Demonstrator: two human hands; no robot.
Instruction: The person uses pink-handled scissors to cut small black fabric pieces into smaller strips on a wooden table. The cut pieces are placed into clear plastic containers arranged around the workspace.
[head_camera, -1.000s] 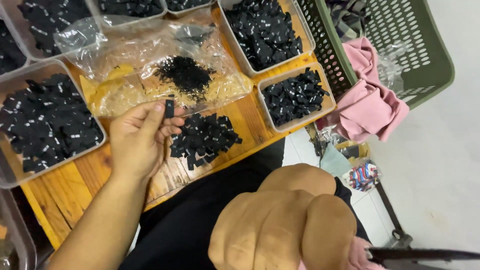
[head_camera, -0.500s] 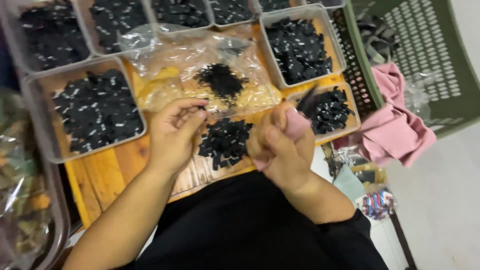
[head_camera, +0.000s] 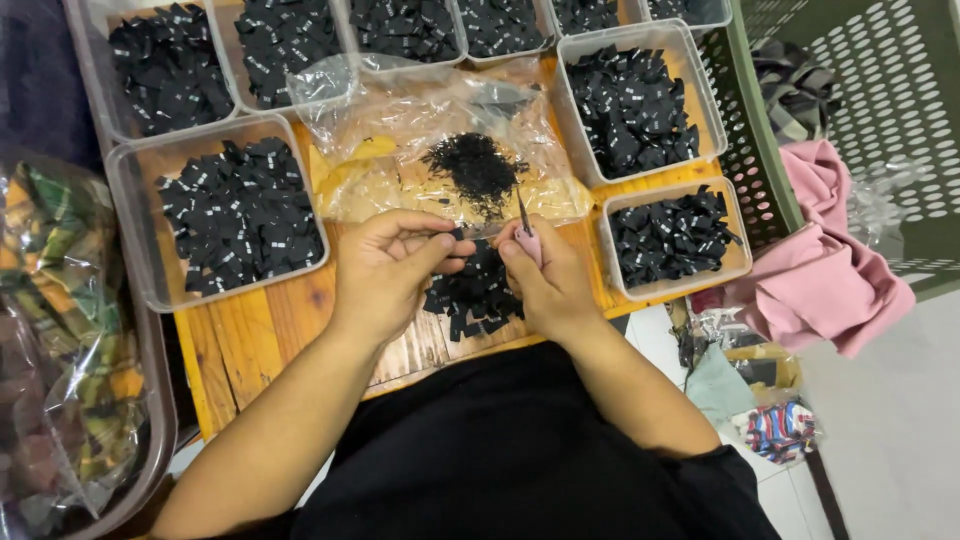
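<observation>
The left hand (head_camera: 385, 268) pinches a small black tag (head_camera: 455, 236) between thumb and forefinger, just above the loose pile (head_camera: 475, 297) of the same tags on the wooden bench (head_camera: 250, 335). The tag sits at the very tips of the left fingers (head_camera: 440, 240), sticking out to the right toward the other hand; it is too small to tell its long axis for sure, but it seems to lie roughly crosswise, left to right.

The right hand (head_camera: 550, 285) is closed around the pink handle of a pointed tool (head_camera: 524, 222). The tool's long axis runs nearly away from the person, tipped slightly left, with its dark point up toward the plastic bag (head_camera: 440, 150) and the heap of black trimmings (head_camera: 477, 170) on it. The point stands just right of the tag and a little beyond it, near but apart. So the tag lies to the left of the tool tip, and the left hand is the one on it; the right hand is close beside.

Clear trays (head_camera: 150, 260) of sorted black tags ring the bench, one just right of the right hand (head_camera: 745, 262). A green basket (head_camera: 760, 170) and pink cloth (head_camera: 830, 280) lie farther right
</observation>
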